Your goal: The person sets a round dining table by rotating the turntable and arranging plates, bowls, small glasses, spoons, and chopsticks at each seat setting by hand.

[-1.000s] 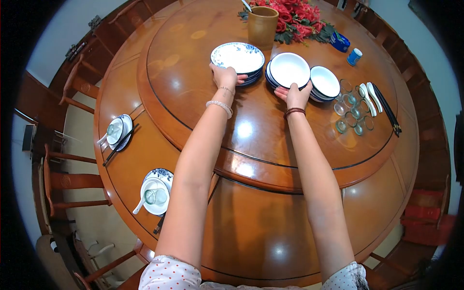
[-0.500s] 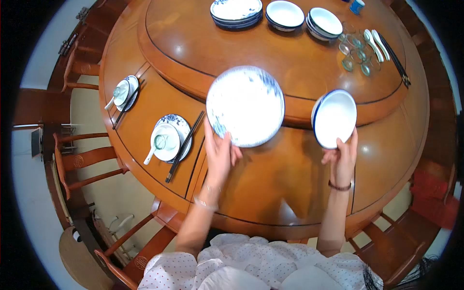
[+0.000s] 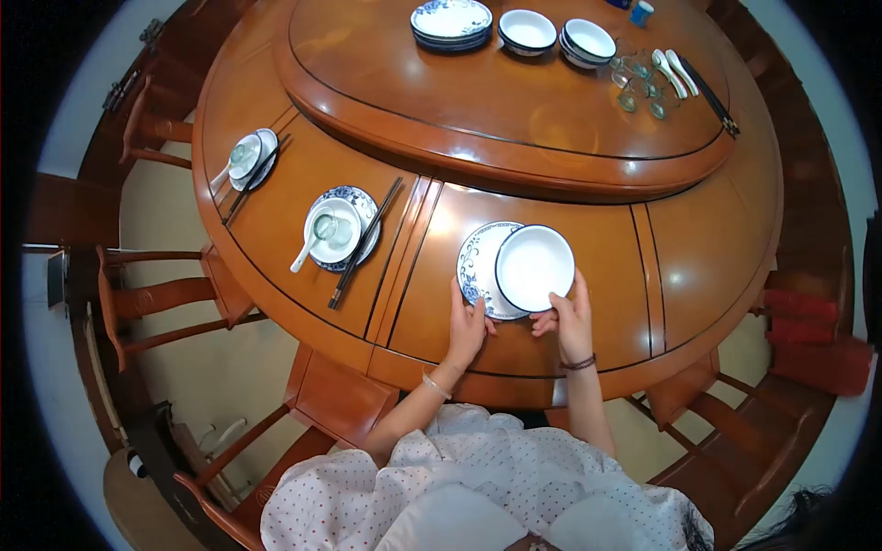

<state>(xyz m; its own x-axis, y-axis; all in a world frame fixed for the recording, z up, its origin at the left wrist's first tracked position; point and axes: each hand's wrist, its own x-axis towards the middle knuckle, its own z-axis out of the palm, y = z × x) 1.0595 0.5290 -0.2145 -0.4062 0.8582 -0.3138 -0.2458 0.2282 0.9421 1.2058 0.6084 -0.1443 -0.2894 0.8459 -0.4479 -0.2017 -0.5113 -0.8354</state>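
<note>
My left hand (image 3: 469, 329) grips the near-left rim of a white plate with a blue pattern (image 3: 478, 262), low over the front of the round table. In my right hand (image 3: 570, 321) is a white bowl with a dark blue rim (image 3: 535, 269), thumb on the rim and fingers beneath. The bowl overlaps the plate's right part and hides it. Whether the bowl touches the plate, or the plate rests on the wood, I cannot tell. To the left lies a set plate (image 3: 367, 248) bearing a bowl (image 3: 342, 241), a glass and a spoon, with chopsticks (image 3: 366, 243) alongside.
On the raised turntable (image 3: 441, 119) stand stacked plates (image 3: 450, 23), two bowl stacks (image 3: 527, 33), several small glasses (image 3: 643, 87), spoons (image 3: 675, 72) and chopsticks (image 3: 712, 96). Another place setting (image 3: 250, 158) is at far left. Wooden chairs (image 3: 344, 390) surround the table.
Both hands have come down toward the table's front with the plate and bowl. The bowl has moved left, from well apart to over the plate's right side. My view has shifted too.
</note>
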